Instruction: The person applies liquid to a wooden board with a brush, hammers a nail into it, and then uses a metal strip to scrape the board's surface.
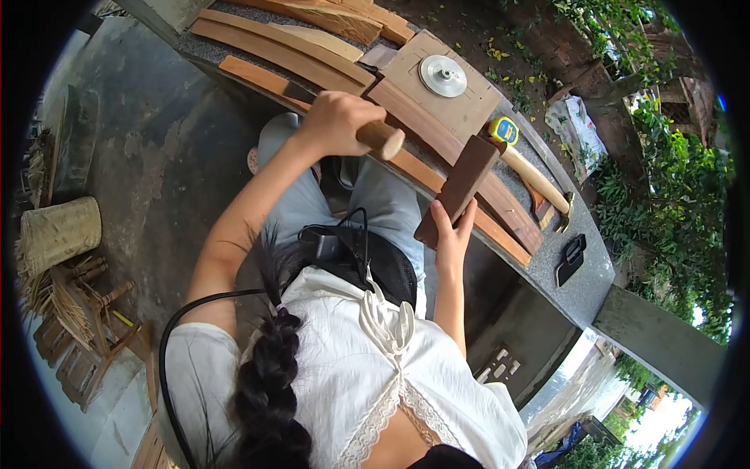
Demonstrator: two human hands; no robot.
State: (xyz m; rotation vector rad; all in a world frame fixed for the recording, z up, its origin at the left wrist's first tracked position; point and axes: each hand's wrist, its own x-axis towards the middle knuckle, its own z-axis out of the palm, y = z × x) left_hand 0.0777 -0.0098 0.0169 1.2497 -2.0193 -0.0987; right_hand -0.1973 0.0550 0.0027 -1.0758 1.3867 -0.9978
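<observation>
My left hand is closed around a round wooden handle, whose blunt end points right; the rest of that tool is hidden behind the fist. With its thumb and fingers, my right hand grips the lower part of a dark brown wooden block, held tilted over the near edge of the bench. Reddish wooden boards lie on the bench just beyond both hands.
On the grey stone bench are a round metal disc on a square board, a tape measure, a hammer, a black-handled tool and several wood pieces. A woven stool stands at left.
</observation>
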